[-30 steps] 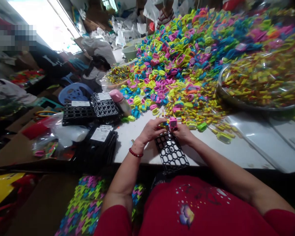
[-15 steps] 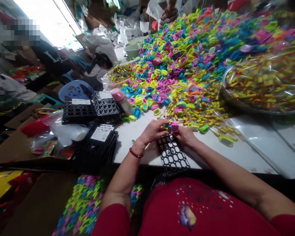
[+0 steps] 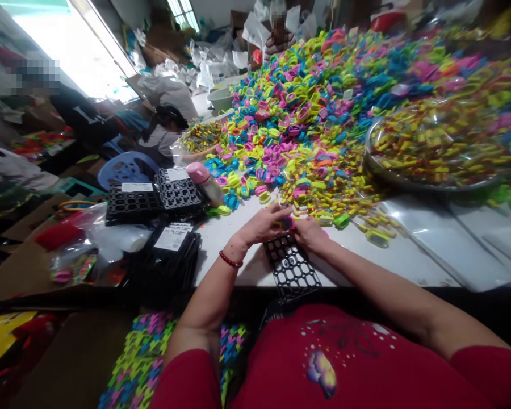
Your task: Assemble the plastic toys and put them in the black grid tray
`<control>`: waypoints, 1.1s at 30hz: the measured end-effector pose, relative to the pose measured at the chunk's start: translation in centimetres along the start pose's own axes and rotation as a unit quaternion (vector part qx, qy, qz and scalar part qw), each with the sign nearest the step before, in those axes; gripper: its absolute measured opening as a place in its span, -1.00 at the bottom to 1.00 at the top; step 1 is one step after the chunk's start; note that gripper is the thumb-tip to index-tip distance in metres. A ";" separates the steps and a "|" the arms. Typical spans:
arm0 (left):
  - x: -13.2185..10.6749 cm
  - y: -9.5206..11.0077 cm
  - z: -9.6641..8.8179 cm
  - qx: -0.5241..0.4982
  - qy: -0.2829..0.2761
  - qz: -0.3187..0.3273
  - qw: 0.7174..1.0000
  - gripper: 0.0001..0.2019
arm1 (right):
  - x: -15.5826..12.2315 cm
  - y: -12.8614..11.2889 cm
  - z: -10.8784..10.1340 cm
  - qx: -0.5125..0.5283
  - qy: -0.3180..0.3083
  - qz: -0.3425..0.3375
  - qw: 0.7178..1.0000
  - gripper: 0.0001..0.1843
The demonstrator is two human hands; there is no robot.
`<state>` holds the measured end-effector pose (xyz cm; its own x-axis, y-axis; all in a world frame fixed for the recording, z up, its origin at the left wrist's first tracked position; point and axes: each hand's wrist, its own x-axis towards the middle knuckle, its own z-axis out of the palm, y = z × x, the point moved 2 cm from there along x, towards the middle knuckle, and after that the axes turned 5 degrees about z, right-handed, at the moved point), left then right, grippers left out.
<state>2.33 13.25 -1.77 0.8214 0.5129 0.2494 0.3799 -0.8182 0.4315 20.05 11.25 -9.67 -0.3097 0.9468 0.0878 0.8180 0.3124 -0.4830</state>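
Black grid tray (image 3: 292, 270) is laid on the white table (image 3: 409, 258), near end overhanging the near table edge. Long axis runs near-to-far, far end tilted slightly left. Cells are seen empty.

At the tray's far end, left hand (image 3: 262, 225) and right hand (image 3: 310, 234) are brought together, fingertips meeting over a small pink piece (image 3: 288, 223). Piece is pinched between both hands, mostly hidden; its orientation cannot be told. A red bead bracelet (image 3: 230, 261) is worn on the left wrist.

Open room: bare tabletop left of the tray and near-right of it; clear plastic sheets (image 3: 447, 238) are lying right. Left edge is crowded by stacked black trays (image 3: 153, 196) and bagged black trays (image 3: 172, 250). A pink-capped bottle (image 3: 204, 182) is lying just beyond.

Far side: a big heap of coloured plastic pieces (image 3: 315, 113), with a round metal basin (image 3: 434, 147) of yellow bits at far right.

Versus 0.5 s ago: the pink piece was standing clear on the tray's far end beside the right hand; now it is covered by both hands. Tray is unchanged.
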 end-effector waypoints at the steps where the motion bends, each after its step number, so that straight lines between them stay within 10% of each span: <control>1: 0.1 -0.1 0.1 -0.006 -0.005 -0.001 1.000 -0.43 | 0.0 0.0 -0.3 -0.005 0.003 -0.002 1.000 -0.84; 9: -0.9 1.1 0.2 0.113 0.090 -0.050 0.988 -0.39 | -6.3 5.6 -5.2 -0.009 0.118 0.037 0.992 -0.66; 15: -5.1 5.4 2.0 0.119 0.241 -0.074 0.960 -0.77 | -11.3 7.2 -3.9 -0.136 0.044 0.114 0.983 -0.74; 25: -11.9 7.5 10.3 0.046 0.190 -0.180 0.964 -0.79 | -8.2 -0.9 -0.5 0.223 -0.011 0.027 0.974 -0.82; 33: -12.2 7.3 11.8 0.043 0.168 -0.204 0.963 -0.78 | -3.9 -5.9 4.6 0.156 -0.041 -0.027 0.987 -0.75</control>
<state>0.09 -2.03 -11.88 0.4173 0.8398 0.3472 0.6876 -0.5416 0.4836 14.23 5.32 -11.19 -0.3979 0.9157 0.0560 0.6146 0.3113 -0.7248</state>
